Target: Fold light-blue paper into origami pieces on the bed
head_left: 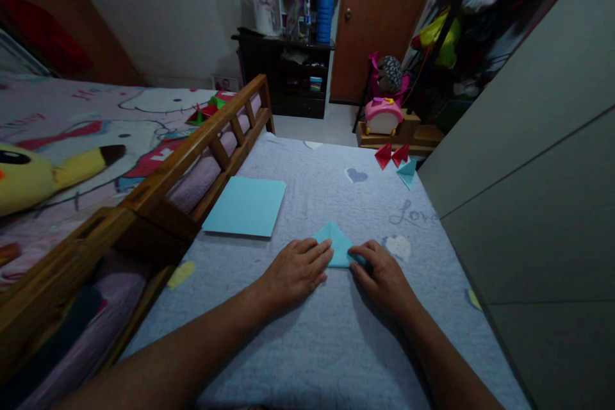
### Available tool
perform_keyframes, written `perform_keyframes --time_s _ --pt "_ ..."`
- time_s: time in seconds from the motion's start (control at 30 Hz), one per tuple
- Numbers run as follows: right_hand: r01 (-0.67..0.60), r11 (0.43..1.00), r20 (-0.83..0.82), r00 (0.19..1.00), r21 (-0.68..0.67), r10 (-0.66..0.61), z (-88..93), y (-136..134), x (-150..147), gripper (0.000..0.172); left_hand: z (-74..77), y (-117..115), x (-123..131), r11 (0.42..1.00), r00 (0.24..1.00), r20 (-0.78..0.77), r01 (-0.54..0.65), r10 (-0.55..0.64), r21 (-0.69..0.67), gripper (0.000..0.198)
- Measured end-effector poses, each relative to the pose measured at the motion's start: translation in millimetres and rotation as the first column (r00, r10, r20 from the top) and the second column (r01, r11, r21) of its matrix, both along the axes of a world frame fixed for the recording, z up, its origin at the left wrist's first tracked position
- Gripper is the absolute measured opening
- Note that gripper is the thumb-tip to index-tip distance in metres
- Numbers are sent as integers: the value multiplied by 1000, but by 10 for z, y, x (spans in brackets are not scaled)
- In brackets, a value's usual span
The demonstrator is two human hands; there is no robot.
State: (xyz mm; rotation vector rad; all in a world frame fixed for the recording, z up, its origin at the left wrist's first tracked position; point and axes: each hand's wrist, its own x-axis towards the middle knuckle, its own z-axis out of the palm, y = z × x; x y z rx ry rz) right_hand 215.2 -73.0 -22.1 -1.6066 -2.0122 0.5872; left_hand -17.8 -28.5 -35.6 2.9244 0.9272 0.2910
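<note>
A light-blue sheet of paper [336, 245], folded into a triangle with its tip pointing away from me, lies on the bed cover between my hands. Stretched flat, the fingers of my left hand [302, 269] press on its left side. The thumb and fingers of my right hand [379, 272] pinch its right corner and partly hide it. Farther left lies a stack of square light-blue paper [246, 207], touched by neither hand.
Two red folded paper pieces [391, 155] and a light-blue folded piece [407, 172] sit at the far right corner. Along the left runs a wooden bed rail [225, 134]. A pale cabinet [528, 160] borders the right side. Beyond stands a dark shelf [283, 70].
</note>
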Motion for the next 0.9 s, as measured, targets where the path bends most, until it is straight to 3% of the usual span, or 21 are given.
perform_keyframes --time_s 0.6,0.9 --pt "41 999 107 993 28 -44 18 -35 -55 21 -15 0 -9 999 1000 19 9 -10 36 42" --pt "18 1000 82 996 24 -20 4 -38 -28 21 -7 -8 -28 998 998 38 54 -55 40 39"
